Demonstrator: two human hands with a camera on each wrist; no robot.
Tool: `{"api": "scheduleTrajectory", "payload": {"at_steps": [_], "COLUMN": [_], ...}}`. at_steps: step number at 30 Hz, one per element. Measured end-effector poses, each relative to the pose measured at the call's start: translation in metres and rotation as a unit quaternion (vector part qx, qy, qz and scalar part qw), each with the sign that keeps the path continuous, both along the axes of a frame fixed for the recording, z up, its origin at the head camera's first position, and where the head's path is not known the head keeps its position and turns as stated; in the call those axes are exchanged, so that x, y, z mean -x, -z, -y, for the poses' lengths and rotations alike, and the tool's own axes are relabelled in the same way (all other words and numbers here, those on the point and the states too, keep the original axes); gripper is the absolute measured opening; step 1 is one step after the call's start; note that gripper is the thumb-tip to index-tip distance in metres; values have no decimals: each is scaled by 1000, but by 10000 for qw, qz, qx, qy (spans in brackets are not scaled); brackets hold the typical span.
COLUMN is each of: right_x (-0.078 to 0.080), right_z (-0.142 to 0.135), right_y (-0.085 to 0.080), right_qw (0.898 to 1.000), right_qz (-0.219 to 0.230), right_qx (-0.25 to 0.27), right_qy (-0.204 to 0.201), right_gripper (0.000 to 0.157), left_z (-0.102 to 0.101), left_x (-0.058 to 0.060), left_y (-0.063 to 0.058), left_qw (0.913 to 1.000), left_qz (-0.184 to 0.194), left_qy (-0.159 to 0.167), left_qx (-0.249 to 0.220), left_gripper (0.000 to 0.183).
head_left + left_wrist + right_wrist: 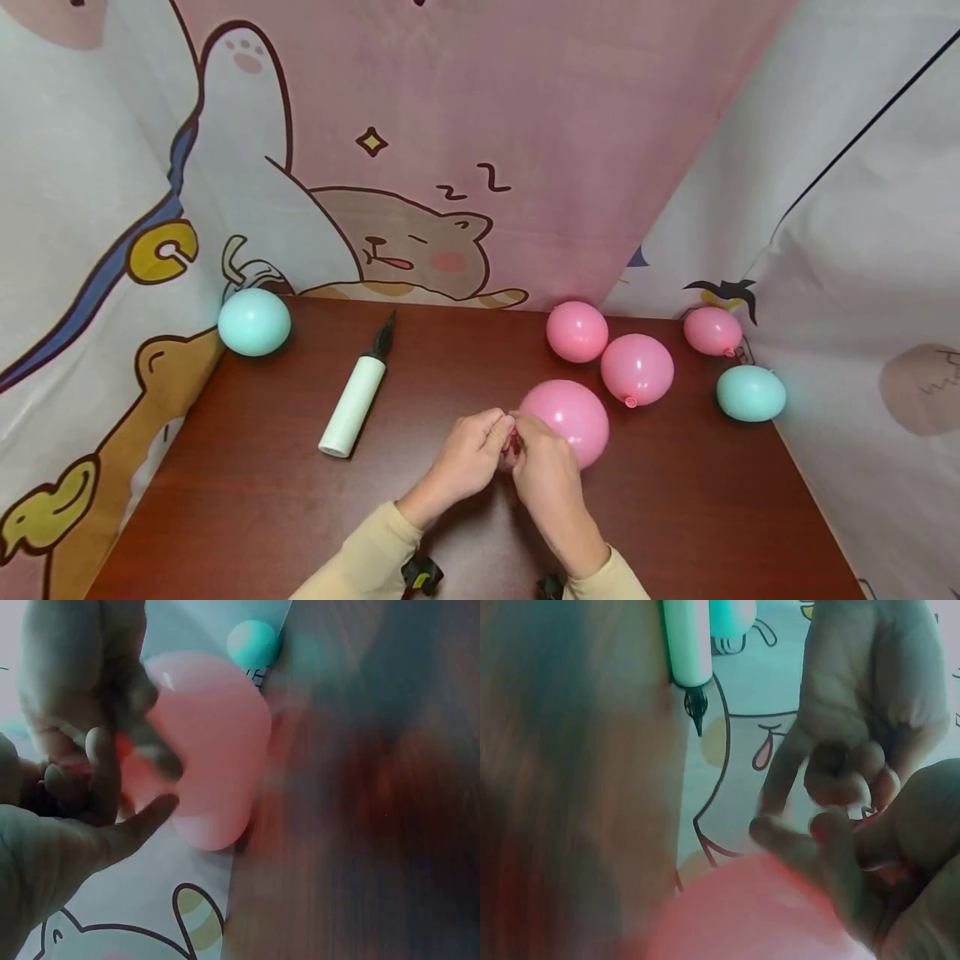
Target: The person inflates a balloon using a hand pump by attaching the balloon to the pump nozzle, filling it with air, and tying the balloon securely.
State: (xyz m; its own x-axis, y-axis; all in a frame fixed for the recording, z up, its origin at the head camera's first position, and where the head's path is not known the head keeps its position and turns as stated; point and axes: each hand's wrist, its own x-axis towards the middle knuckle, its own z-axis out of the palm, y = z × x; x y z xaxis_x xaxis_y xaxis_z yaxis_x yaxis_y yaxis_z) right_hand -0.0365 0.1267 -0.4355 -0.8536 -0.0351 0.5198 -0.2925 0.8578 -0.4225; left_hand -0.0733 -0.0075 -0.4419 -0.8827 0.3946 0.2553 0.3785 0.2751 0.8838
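A fully blown pink balloon [573, 417] is at the middle of the table, its neck pointing towards the person. My left hand [467, 450] pinches the neck between thumb and curled fingers. Close against it, my right hand [549, 471] also grips the neck, lying across the near side of the balloon. The fingertips of both hands meet there and hide most of the neck; a bit of pink rubber shows between them. In the left wrist view the balloon's round body [217, 742] hangs just beyond the fingers. The right wrist view shows the fingers interlaced closely, slightly blurred.
A white hand pump [352, 406] with a black nozzle lies left of the hands. One teal balloon [254, 322] sits at the back left corner. To the right are pink balloons [637, 370] and another teal balloon [751, 393]. Printed cloth [570, 150] walls the table's back and sides.
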Motion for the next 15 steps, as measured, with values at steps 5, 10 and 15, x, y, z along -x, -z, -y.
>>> {"api": "scheduleTrajectory", "payload": {"at_steps": [5, 10, 15], "right_x": [1, -3, -1], "right_z": [-5, -16, -27], "right_y": [7, 2, 0], "right_qw": [9860, 9115, 9276], "right_qz": [465, 1607, 1423], "right_qx": [1406, 3384, 2697], "right_qy": [-767, -1697, -2156], "right_gripper": [24, 13, 13], "left_z": [3, 9, 17], "left_x": [-1, 4, 10], "left_y": [-1, -8, -13], "left_qw": [9997, 9984, 9975], "left_qz": [-120, -552, -701], "left_qy": [-111, 115, 50], "left_qx": [-154, -22, -118], "left_gripper": [37, 35, 35]}}
